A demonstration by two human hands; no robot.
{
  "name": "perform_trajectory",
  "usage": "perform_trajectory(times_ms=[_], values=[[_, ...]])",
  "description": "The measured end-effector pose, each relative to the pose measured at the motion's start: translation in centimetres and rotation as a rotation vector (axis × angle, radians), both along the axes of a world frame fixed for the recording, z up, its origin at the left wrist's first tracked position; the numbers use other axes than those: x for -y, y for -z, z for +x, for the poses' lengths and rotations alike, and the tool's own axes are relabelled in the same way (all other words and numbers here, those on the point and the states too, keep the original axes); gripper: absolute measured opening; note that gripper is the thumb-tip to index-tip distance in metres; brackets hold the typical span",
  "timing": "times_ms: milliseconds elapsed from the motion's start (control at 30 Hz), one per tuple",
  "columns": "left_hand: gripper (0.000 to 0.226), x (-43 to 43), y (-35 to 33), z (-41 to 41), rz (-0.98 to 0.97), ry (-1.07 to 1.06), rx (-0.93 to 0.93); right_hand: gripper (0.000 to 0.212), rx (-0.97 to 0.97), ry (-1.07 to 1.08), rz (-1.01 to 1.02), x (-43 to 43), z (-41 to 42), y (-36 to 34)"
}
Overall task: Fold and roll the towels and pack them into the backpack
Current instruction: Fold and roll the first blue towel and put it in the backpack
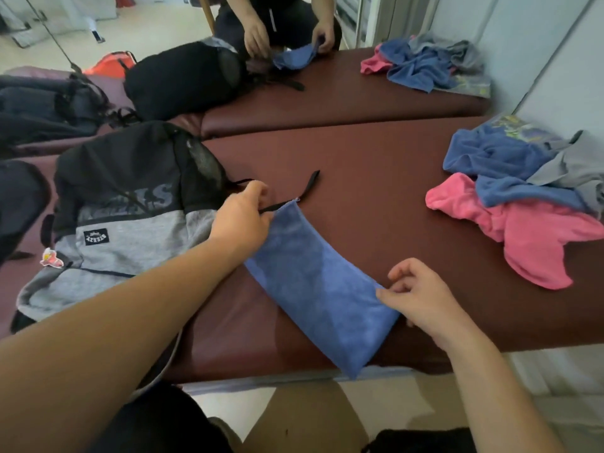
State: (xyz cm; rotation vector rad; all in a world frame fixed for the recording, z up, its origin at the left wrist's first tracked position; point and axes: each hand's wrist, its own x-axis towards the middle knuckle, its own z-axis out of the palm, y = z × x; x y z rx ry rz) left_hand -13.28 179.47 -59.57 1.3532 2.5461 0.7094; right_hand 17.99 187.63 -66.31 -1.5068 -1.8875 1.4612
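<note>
On the maroon padded surface (376, 197) in front of me, the blue towel (313, 282) lies folded into a long narrow strip. It runs diagonally from the backpack side down to the near edge, with its near corner hanging just over that edge. My left grip (243, 217) is curled on the far end of the strip. A black backpack strap (277, 206) runs right by those fingers; I cannot tell if it's caught in too. My right grip (421, 299) pinches the near end at its right edge, the other fingers loosely curled above the cloth.

Handling, my guess: light, limp terry or microfibre, no stiffness, not fragile, not slippery. The nap should hold on itself. It won't hold its shape unless pulled taut from both ends, and the layers can slide apart. Best taken at the corners or short edges, pinching through all layers. To roll, start at one short end and wind tight.

The backpack (130, 223) lies flat just left of the towel: black upper, grey knit-looking lower panel, mesh side pocket, small patch. It looks soft and floppy; the opening isn't visible from here.

Far right, well apart, is a heap of unfolded cloths: crumpled blue towel (496, 158), pink towel (539, 237), grey towel (572, 165), all overlapping. The surface looks like smooth vinyl with a slight sheen.
</note>
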Motion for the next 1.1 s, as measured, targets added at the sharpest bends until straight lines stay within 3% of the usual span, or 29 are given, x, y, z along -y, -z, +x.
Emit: perform_trajectory(times_ms=[100,200,267,367,433,667,733,800,900,1000,1100], values=[[0.042,0.6,-0.4,3.2,0.109,0.076,-0.057,0.014,0.121,-0.155,-0.063,1.4,0.6,0.3],[0.026,6.5,3.0,9.6,0.045,0.278,-0.031,0.012,0.129,-0.167,-0.072,2.5,0.8,0.1],[0.047,10.4,5.6,13.1,-0.079,0.402,-0.171,0.012,0.105,-0.148,-0.115,3.2,0.8,-0.1],[0.105,12.7,7.3,16.2,-0.405,0.424,-0.209,0.010,0.085,-0.128,-0.096,4.8,0.8,-0.3],[0.116,12.6,7.4,17.0,-0.486,0.435,-0.222,0.010,0.029,-0.094,-0.112,5.8,0.8,-0.6],[0.077,12.4,5.3,11.3,-0.322,0.502,-0.372,0.013,-0.104,-0.036,-0.072,7.8,0.6,-1.2],[0.069,13.8,5.0,10.5,-0.210,0.478,-0.400,0.014,-0.065,-0.086,0.044,8.3,-0.1,-1.4],[0.062,15.6,5.8,10.7,-0.146,0.501,-0.362,0.016,0.050,-0.141,0.310,8.5,-0.7,-1.2],[0.059,17.6,7.8,11.0,-0.147,0.532,-0.301,0.014,0.016,-0.371,0.634,9.0,-1.8,-0.6],[0.054,17.1,8.7,10.7,-0.136,0.475,-0.254,0.046,0.164,-0.709,0.631,9.4,-2.6,0.6],[0.042,16.4,8.8,10.9,-0.093,0.471,-0.251,0.064,0.366,-0.814,0.709,9.6,-3.1,1.7]])
